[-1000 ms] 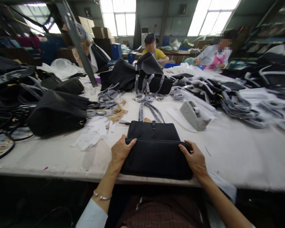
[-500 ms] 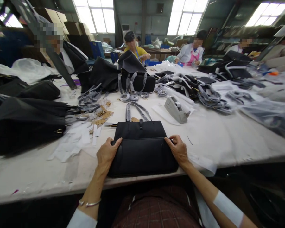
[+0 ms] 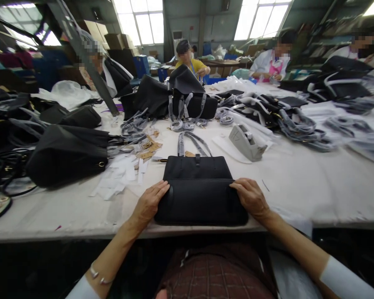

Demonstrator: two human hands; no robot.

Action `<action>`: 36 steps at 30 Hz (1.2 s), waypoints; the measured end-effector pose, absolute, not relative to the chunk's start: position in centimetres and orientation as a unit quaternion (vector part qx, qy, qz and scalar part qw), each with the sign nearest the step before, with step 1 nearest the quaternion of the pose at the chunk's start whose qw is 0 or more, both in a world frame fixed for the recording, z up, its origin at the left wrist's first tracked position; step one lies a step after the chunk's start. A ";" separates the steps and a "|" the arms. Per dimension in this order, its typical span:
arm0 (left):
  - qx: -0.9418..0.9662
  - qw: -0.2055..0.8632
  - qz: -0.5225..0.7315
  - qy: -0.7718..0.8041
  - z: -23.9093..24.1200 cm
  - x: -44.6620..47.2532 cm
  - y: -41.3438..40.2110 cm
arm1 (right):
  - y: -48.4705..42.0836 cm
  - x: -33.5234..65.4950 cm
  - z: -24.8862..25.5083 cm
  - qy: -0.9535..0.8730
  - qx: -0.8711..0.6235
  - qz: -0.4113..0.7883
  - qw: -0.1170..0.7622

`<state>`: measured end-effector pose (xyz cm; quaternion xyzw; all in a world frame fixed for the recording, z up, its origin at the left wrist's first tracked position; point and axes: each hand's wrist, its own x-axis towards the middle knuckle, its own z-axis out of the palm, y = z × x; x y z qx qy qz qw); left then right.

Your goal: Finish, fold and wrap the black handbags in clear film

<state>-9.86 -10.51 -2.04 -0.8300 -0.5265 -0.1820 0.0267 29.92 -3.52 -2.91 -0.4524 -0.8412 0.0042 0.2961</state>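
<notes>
A black handbag (image 3: 202, 203) lies at the table's front edge, its base side toward me and a narrower section with a small buckle tab at the far end. Its two handles (image 3: 195, 143), wrapped in clear plastic, stretch away from me on the tabletop. My left hand (image 3: 150, 201) is closed on the bag's left edge, near the seam between the two sections. At the same height on the right edge, my right hand (image 3: 252, 197) is closed on the bag's corner, fingertips on top.
A grey tape dispenser (image 3: 247, 143) stands beyond the bag to the right. White paper strips (image 3: 116, 176) and brown tags (image 3: 150, 149) lie on the left, near another black bag (image 3: 68, 153). More bags and wrapped straps are piled farther back. Several people work across the table (image 3: 299, 182).
My view has shifted left, so the scene sits farther right. Both hands stay on the bag's sides; the left fingers now lie flatter over its edge and the right thumb is less visible.
</notes>
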 end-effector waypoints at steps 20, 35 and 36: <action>-0.863 -0.058 -0.150 -0.478 -1.1 -12.4 -9.8 | -6.1 32.7 -1.3 -0.908 -0.357 0.154 0.158; -0.572 -0.295 -0.176 -0.745 1.9 -9.1 -4.6 | 1.8 28.4 2.7 -0.699 -0.630 0.296 0.161; -0.571 -0.251 -0.140 -0.769 2.1 -8.8 -4.0 | 2.8 28.0 2.6 -0.704 -0.630 0.301 0.131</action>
